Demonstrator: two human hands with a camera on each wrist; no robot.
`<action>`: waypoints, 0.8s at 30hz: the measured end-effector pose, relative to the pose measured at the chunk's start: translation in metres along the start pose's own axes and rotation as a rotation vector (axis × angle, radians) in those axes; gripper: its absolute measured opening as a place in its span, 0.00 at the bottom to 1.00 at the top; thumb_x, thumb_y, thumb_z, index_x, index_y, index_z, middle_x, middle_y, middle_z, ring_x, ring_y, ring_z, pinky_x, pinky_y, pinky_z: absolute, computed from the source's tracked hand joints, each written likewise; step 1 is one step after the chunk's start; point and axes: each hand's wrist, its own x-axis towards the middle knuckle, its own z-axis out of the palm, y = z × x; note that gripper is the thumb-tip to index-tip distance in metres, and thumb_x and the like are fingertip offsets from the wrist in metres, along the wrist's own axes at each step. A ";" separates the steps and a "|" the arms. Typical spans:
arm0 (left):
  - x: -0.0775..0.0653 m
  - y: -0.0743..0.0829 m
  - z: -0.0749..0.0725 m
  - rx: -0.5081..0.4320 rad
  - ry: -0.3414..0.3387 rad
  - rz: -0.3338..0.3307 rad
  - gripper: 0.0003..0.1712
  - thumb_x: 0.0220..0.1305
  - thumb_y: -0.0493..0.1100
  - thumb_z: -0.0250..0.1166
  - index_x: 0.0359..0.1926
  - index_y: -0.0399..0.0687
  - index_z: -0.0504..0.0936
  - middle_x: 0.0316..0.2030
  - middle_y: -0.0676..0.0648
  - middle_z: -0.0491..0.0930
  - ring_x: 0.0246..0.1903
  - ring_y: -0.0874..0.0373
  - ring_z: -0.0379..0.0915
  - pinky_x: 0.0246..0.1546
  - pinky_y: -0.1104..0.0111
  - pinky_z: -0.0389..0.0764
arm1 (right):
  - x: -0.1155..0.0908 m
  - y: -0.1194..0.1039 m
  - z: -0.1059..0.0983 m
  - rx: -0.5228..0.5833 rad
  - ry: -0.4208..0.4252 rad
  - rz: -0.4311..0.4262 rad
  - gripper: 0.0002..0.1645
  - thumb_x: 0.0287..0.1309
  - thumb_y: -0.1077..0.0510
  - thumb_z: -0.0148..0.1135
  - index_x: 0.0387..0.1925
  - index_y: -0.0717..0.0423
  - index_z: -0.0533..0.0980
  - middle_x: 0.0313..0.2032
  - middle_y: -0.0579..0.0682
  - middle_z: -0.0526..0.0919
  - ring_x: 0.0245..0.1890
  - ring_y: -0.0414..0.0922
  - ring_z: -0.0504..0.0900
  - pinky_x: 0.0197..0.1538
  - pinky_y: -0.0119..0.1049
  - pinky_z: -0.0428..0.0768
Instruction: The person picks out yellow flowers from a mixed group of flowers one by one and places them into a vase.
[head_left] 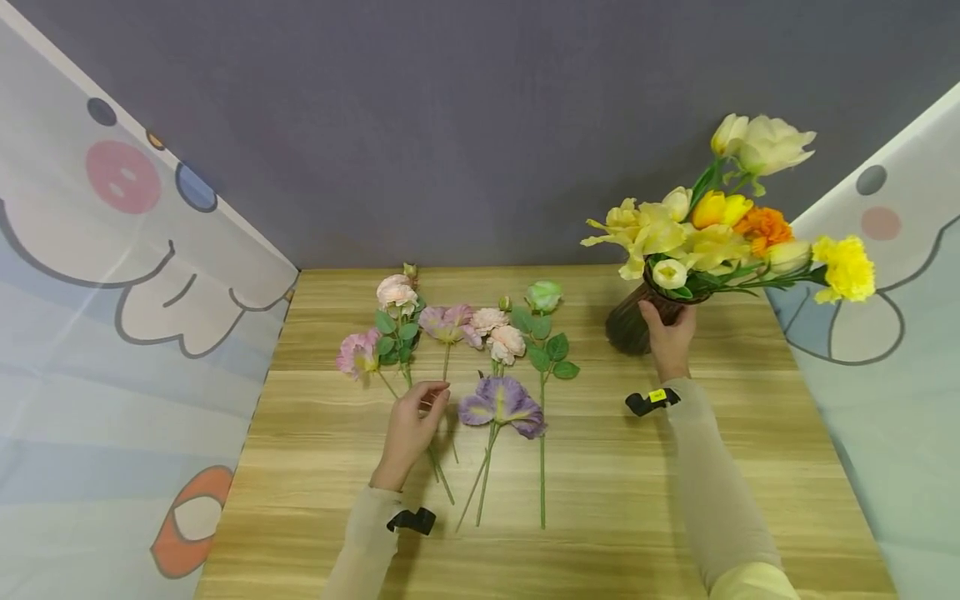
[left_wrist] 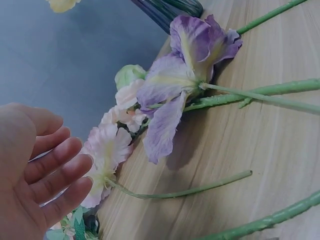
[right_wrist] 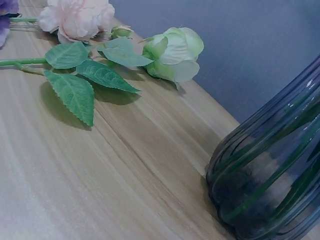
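Observation:
My right hand (head_left: 670,337) grips a dark ribbed glass vase (head_left: 628,323) just under its rim, thumb in front and the other fingers hidden. Out of the vase spread yellow, cream and orange flowers (head_left: 712,237). Their green stems show through the glass vase (right_wrist: 265,190) in the right wrist view. Above the lying stems hovers my left hand (head_left: 414,421), fingers loosely bent and holding nothing; the left wrist view shows the same hand (left_wrist: 47,170). Nearest to it are a purple iris-like flower (head_left: 504,406) and a pinkish-purple flower (head_left: 447,323).
On the wooden table (head_left: 600,500) lie a green rose (head_left: 543,296) with leaves, pale pink roses (head_left: 396,293) and a pink flower (head_left: 358,353). A grey wall (head_left: 450,142) stands behind. Cartoon-printed panels (head_left: 90,333) close off both sides.

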 end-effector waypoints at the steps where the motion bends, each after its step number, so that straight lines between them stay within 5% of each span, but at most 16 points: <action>1: 0.000 0.000 0.000 -0.001 -0.001 -0.004 0.10 0.72 0.38 0.67 0.49 0.38 0.87 0.37 0.45 0.87 0.32 0.54 0.83 0.31 0.70 0.86 | 0.000 0.000 0.000 -0.002 -0.003 0.006 0.41 0.59 0.61 0.74 0.72 0.56 0.67 0.62 0.46 0.75 0.66 0.45 0.71 0.68 0.31 0.69; 9: 0.004 -0.005 -0.004 0.071 0.033 0.031 0.11 0.71 0.37 0.68 0.50 0.35 0.85 0.43 0.41 0.84 0.41 0.47 0.82 0.40 0.59 0.88 | 0.001 -0.011 -0.001 -0.078 -0.046 0.053 0.43 0.63 0.55 0.72 0.74 0.53 0.63 0.65 0.48 0.72 0.67 0.44 0.69 0.69 0.30 0.67; 17: 0.014 -0.023 -0.022 0.232 0.169 0.252 0.28 0.65 0.44 0.74 0.58 0.28 0.79 0.59 0.28 0.76 0.60 0.31 0.72 0.62 0.38 0.74 | -0.013 -0.014 -0.018 -0.143 -0.082 0.031 0.62 0.62 0.48 0.72 0.81 0.55 0.41 0.79 0.56 0.48 0.79 0.49 0.49 0.81 0.43 0.46; 24: 0.025 -0.036 -0.040 0.383 0.204 0.357 0.44 0.71 0.63 0.64 0.66 0.27 0.72 0.66 0.25 0.67 0.67 0.27 0.64 0.67 0.31 0.62 | -0.046 0.001 -0.036 -0.445 -0.087 -0.094 0.61 0.61 0.45 0.74 0.80 0.55 0.46 0.76 0.59 0.48 0.77 0.51 0.49 0.80 0.42 0.48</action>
